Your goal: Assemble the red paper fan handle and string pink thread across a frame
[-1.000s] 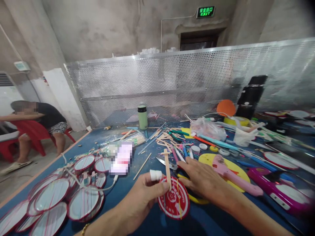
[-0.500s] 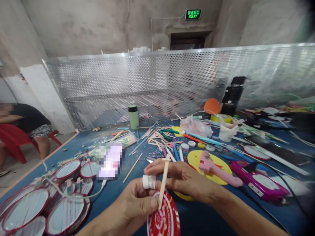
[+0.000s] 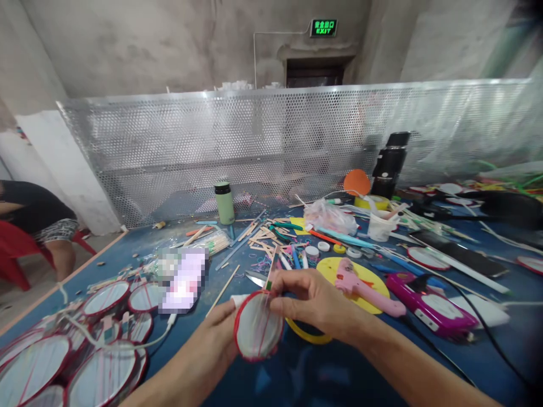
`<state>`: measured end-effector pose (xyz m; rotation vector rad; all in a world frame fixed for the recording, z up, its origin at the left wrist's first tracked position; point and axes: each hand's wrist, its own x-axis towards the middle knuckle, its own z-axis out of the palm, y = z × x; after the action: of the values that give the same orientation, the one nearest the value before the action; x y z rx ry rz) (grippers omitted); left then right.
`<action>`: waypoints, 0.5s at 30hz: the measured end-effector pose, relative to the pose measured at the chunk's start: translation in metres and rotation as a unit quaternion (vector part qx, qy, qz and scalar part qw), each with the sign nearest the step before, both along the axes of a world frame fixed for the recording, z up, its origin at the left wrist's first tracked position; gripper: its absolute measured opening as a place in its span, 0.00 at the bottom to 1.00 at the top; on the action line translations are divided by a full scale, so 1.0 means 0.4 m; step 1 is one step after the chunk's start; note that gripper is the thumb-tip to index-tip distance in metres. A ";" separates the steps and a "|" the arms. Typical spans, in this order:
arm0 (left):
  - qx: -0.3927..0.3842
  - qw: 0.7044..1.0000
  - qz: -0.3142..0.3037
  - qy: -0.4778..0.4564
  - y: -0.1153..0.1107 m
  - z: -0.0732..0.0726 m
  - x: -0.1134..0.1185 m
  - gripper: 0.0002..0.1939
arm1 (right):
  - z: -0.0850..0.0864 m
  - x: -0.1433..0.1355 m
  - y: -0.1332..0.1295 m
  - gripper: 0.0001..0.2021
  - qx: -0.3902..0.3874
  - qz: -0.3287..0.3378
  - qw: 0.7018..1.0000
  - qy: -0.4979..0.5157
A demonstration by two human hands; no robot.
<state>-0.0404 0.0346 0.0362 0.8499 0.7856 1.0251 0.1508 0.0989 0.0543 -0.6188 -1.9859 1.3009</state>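
A small red-rimmed round disc (image 3: 254, 328) is held up in front of me, its pale face with thin lines across it turned my way. From its upper edge a flat wooden stick (image 3: 274, 267) rises at a slant. My left hand (image 3: 214, 328), with a white wrap on a finger, closes on the disc's left side; its fingertips are hidden behind it. My right hand (image 3: 311, 299) pinches at the disc's upper right edge, where the stick meets it. Just beyond lies a pointed metal blade (image 3: 255, 278), partly covered.
Similar red-rimmed discs (image 3: 102, 373) are piled at left, beside a blurred-out phone (image 3: 185, 282) on a white cable. At right lie a pink glue gun (image 3: 360, 288) on a yellow disc and a purple device (image 3: 432, 308). Loose wooden sticks (image 3: 263, 240) and a green bottle (image 3: 224, 203) stand farther back.
The disc has been turned over, from its red printed side to its pale side. My right hand has gone from spread behind the stick to pinching at the disc's edge.
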 end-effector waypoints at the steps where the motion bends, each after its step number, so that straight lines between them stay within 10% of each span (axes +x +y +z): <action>1: 0.018 0.999 0.017 0.034 0.006 -0.001 -0.008 0.20 | 0.001 0.001 0.003 0.10 0.013 -0.031 0.999 -0.034; 10: 0.197 0.914 0.087 0.343 0.044 -0.003 -0.044 0.16 | -0.009 -0.010 0.025 0.12 0.029 -0.096 0.988 -0.114; 15: 0.131 0.942 0.066 0.301 0.044 -0.008 -0.042 0.15 | 0.001 -0.005 0.021 0.26 -0.024 -0.090 0.991 -0.092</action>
<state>-0.0570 0.0523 0.0329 1.3901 1.2524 1.0086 0.1488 0.1072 0.0548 -0.9484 -1.9951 1.2204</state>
